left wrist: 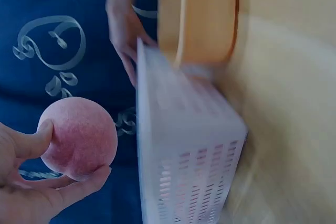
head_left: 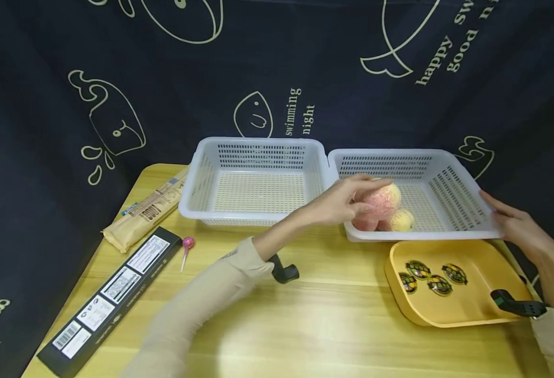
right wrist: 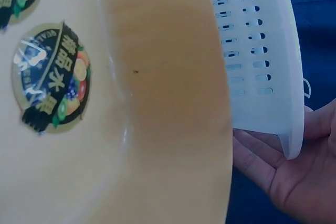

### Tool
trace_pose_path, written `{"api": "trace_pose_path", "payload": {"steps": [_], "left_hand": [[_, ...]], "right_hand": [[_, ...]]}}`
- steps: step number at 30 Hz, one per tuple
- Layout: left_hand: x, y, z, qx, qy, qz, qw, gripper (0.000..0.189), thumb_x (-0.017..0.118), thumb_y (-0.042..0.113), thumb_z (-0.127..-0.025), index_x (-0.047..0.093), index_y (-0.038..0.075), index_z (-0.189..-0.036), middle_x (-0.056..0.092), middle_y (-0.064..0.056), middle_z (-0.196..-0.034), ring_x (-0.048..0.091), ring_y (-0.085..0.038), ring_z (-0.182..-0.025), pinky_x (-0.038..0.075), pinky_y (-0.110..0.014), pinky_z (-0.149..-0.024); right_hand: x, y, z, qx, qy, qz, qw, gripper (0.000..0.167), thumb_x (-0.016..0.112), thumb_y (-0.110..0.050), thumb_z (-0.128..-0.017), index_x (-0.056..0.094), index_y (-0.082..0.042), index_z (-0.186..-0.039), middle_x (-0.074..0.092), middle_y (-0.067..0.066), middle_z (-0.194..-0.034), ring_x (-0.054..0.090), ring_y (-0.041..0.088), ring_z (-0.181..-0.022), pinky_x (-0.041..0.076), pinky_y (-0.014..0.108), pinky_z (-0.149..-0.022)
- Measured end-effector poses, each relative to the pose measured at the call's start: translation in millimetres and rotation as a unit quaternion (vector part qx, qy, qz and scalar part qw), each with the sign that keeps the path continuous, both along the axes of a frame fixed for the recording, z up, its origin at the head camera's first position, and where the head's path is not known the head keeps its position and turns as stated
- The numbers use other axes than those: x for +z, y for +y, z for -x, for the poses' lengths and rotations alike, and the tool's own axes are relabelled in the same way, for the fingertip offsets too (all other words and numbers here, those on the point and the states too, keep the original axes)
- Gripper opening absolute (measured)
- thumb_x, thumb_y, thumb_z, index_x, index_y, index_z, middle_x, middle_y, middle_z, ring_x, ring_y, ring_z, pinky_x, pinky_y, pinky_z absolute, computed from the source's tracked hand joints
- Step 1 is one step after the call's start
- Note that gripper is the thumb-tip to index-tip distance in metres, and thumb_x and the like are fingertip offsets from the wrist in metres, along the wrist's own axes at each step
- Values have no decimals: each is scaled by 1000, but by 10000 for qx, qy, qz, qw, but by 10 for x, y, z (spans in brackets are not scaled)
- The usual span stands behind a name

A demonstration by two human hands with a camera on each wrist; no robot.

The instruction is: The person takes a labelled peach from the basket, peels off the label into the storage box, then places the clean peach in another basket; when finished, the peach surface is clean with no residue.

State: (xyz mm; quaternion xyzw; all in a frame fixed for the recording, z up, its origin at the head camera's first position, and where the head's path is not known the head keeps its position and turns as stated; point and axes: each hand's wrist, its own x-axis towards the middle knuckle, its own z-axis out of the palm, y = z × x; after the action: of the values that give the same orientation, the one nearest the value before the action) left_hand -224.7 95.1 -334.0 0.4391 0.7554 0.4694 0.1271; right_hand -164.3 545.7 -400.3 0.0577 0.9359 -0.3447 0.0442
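My left hand [head_left: 336, 203] holds a pink and yellow peach [head_left: 386, 199] above the near left corner of the right white basket [head_left: 447, 235]. In the left wrist view the thumb and fingers pinch the peach [left wrist: 79, 139] from its sides, at a level above the basket rim. More peaches [head_left: 402, 220] lie in that basket under the held one, partly hidden by it. My right hand [head_left: 524, 231] grips the basket's right end; in the right wrist view the thumb and fingers lie on either side of the basket's corner rim [right wrist: 296, 129].
A second white basket [head_left: 253, 215] stands to the left. In front of the right basket sits a yellow tub [head_left: 470, 307] with several round fruit stickers [head_left: 439, 285]. On the left lie a long black box [head_left: 112, 302], a lollipop [head_left: 188, 243] and a tan package [head_left: 140, 218].
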Motion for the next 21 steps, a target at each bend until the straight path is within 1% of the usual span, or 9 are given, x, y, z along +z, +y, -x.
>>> {"api": "trace_pose_path", "payload": {"steps": [1,4,8,10,12,14,15,17,21], "left_hand": [[-6,96,93,12,11,12,10000,65,58,-10,-98,47,16,-156,51,-9,-154,50,-8,-102,44,-12,-71],[-56,360,334,96,-209,59,9997,66,55,-13,-96,47,14,-156,51,-6,-157,47,-7,-85,37,-14,-62],[-188,677,524,338,-753,-3,9966,67,55,-13,-95,48,15,-156,53,-3,-156,39,-7,-66,31,-16,-54],[-258,809,559,599,-1148,-101,9915,66,56,-14,-94,52,15,-153,53,-3,-157,37,-7,-62,31,-16,-51],[-315,933,558,994,-1489,-169,9837,64,58,-13,-94,56,17,-151,55,1,-156,46,-5,-70,32,-16,-49],[-366,1053,544,1386,-1555,-152,9779,63,60,-12,-94,59,19,-148,56,4,-154,47,-5,-68,32,-16,-47],[-384,1110,534,1582,-1516,-71,9757,63,60,-11,-94,59,22,-147,57,6,-153,44,-8,-62,31,-16,-46],[-414,1206,511,1921,-1300,86,9727,62,63,-10,-94,61,24,-146,58,10,-151,52,-2,-78,32,-16,-46],[-450,1312,502,2216,-782,537,9705,59,66,-4,-95,62,30,-143,62,12,-147,54,-1,-83,33,-15,-50]], "right_hand": [[12,-12,6,7,-11,2,10000,57,22,-20,-111,2,-27,-164,33,27,-149,44,-21,-90,44,14,-68],[53,-29,0,62,-45,16,10000,56,22,-20,-111,3,-24,-164,33,32,-141,45,-20,-90,44,13,-68],[105,-30,-47,113,-25,-29,9999,56,24,-20,-111,5,-23,-164,40,22,-136,43,-19,-90,42,12,-69],[119,-41,-58,148,-3,-29,9999,56,24,-20,-111,5,-23,-164,40,20,-135,44,-19,-91,42,12,-69],[129,-55,-62,166,-1,-42,9999,56,24,-19,-111,4,-22,-164,39,24,-137,44,-19,-91,42,12,-69],[133,-64,-67,182,-28,-38,9998,56,22,-19,-111,3,-21,-164,34,32,-141,44,-20,-92,43,11,-69],[133,-67,-70,178,-52,-26,9998,56,22,-18,-111,2,-21,-164,32,36,-141,44,-20,-91,44,11,-69],[128,-71,-78,180,-65,-17,9998,56,20,-18,-111,1,-19,-164,29,41,-144,43,-22,-91,44,10,-68],[103,-78,-75,204,8,-2,9998,56,20,-18,-111,1,-18,-164,27,43,-147,42,-22,-91,43,9,-68]]}}
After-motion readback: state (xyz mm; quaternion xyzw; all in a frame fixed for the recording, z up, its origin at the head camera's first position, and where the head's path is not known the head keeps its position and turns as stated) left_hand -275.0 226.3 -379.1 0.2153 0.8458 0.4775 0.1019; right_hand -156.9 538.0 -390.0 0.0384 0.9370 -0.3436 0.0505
